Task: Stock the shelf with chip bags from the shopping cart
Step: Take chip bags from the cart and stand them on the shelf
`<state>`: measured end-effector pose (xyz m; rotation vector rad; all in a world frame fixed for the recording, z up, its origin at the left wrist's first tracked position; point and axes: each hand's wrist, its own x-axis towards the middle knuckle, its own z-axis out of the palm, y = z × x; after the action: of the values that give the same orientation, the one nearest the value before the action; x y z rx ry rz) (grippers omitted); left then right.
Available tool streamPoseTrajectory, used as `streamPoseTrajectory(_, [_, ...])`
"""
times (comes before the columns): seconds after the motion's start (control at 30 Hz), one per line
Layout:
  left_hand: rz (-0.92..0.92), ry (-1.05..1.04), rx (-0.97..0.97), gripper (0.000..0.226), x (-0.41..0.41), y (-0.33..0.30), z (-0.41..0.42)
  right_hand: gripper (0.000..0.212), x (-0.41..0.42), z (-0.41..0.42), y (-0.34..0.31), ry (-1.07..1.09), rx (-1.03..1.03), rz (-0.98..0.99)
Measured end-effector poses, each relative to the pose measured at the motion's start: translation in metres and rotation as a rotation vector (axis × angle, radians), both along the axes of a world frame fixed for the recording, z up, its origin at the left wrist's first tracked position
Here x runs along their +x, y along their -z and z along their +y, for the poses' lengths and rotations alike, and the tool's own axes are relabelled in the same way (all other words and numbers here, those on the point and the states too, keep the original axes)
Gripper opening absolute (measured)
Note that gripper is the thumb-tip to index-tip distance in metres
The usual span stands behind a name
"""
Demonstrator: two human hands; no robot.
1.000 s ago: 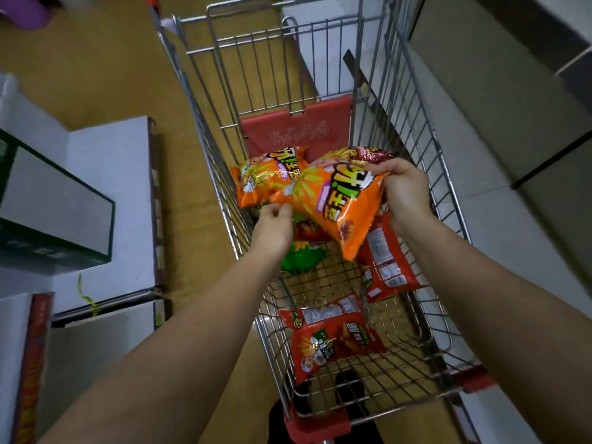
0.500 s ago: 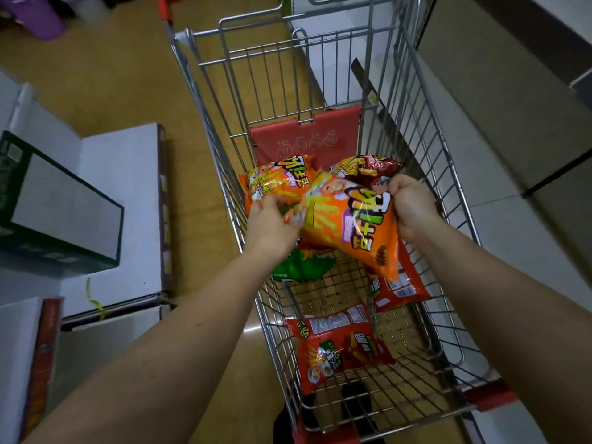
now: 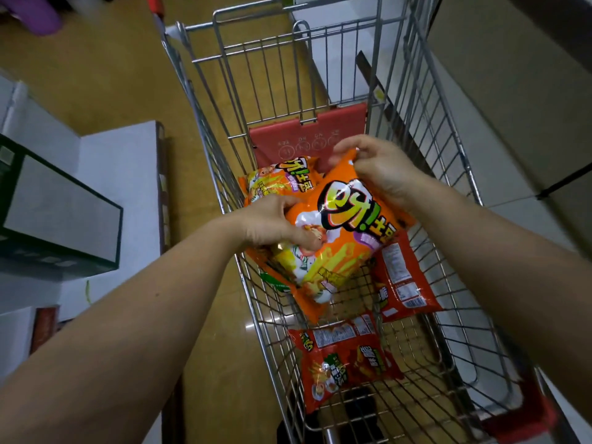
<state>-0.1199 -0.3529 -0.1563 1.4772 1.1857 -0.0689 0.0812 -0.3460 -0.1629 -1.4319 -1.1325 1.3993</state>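
A large orange chip bag [image 3: 346, 238] is held above the wire shopping cart [image 3: 455, 174]. My left hand [image 3: 272, 222] grips its left edge and my right hand [image 3: 378, 168] pinches its top corner. A second orange bag [image 3: 278, 182] lies behind it, against the red child-seat flap [image 3: 307, 139]. Two red bags rest lower in the cart, one at the right side [image 3: 403, 283] and one near the front [image 3: 346, 360]. A green bag [image 3: 272, 282] peeks out from under the held bag.
Grey and white boxes [image 3: 64, 200] stand on the floor to the left of the cart. A pale shelf unit [image 3: 512, 100] runs along the right side. The wooden floor [image 3: 105, 65] stretches behind the cart.
The held orange bag has been raised and turned so its front faces me. My right hand has shifted to its top corner; the left hand has moved onto its left edge.
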Motion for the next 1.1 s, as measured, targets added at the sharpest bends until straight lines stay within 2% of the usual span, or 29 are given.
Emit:
streamPoseTrajectory(0.07, [-0.013, -0.129, 0.021, 0.078, -0.004, -0.001, 0.004, 0.025, 0.013, 0.003, 0.027, 0.423, -0.130, 0.129])
streamPoseTrajectory(0.1, [-0.023, -0.226, 0.045, 0.090, -0.007, -0.001, 0.006, 0.023, 0.020, 0.002, 0.045, 0.570, -0.218, 0.086])
streamPoseTrajectory(0.13, [-0.046, -0.343, 0.066, 0.095, -0.010, 0.000, 0.008, 0.024, 0.023, -0.003, 0.064, 0.603, -0.336, -0.040])
streamPoseTrajectory(0.2, [-0.133, -0.558, 0.111, 0.082, -0.014, 0.000, 0.009, 0.019, 0.012, -0.024, 0.103, 0.533, -0.523, -0.237])
streamPoseTrajectory(0.23, [-0.157, -0.626, 0.134, 0.078, -0.015, 0.001, 0.009, 0.017, -0.003, -0.037, 0.116, 0.505, -0.586, -0.229])
streamPoseTrajectory(0.33, [-0.185, -0.710, 0.170, 0.080, -0.015, 0.002, 0.006, 0.071, -0.058, -0.072, 0.135, 0.374, -0.828, -0.017])
streamPoseTrajectory(0.37, [-0.198, -0.719, 0.168, 0.081, -0.015, 0.003, 0.005, 0.077, -0.074, -0.078, 0.141, 0.343, -0.900, 0.033])
streamPoseTrajectory(0.43, [-0.228, -0.727, 0.140, 0.083, -0.016, 0.004, 0.001, 0.067, -0.093, -0.084, 0.149, 0.348, -0.956, 0.137])
streamPoseTrajectory(0.5, [-0.255, -0.740, 0.129, 0.083, -0.018, 0.003, -0.004, 0.045, -0.097, -0.089, 0.151, 0.398, -0.924, 0.246])
streamPoseTrajectory(0.57, [-0.286, -0.760, 0.126, 0.080, -0.019, -0.002, -0.007, 0.034, -0.090, -0.094, 0.145, 0.428, -0.883, 0.235])
streamPoseTrajectory(0.67, [-0.313, -0.744, 0.141, 0.080, -0.016, -0.019, -0.009, 0.028, -0.063, -0.096, 0.117, 0.461, -0.813, 0.101])
streamPoseTrajectory(0.73, [-0.327, -0.711, 0.145, 0.083, -0.012, -0.034, -0.008, 0.023, -0.042, -0.096, 0.091, 0.378, -0.782, 0.012])
streamPoseTrajectory(0.83, [-0.379, -0.641, 0.119, 0.099, -0.004, -0.068, -0.009, 0.026, -0.016, -0.090, 0.043, 0.226, -0.754, -0.083])
streamPoseTrajectory(0.9, [-0.419, -0.601, 0.119, 0.108, 0.004, -0.093, -0.009, 0.028, -0.001, -0.083, 0.007, 0.220, -0.652, -0.132])
streamPoseTrajectory(1.0, [-0.494, -0.547, 0.175, 0.085, 0.018, -0.133, -0.011, 0.014, 0.018, -0.074, -0.056, 0.320, -0.434, -0.201])
streamPoseTrajectory(1.1, [-0.598, -0.512, 0.208, 0.073, 0.032, -0.170, -0.013, 0.005, 0.034, -0.076, -0.122, 0.381, -0.259, -0.275])
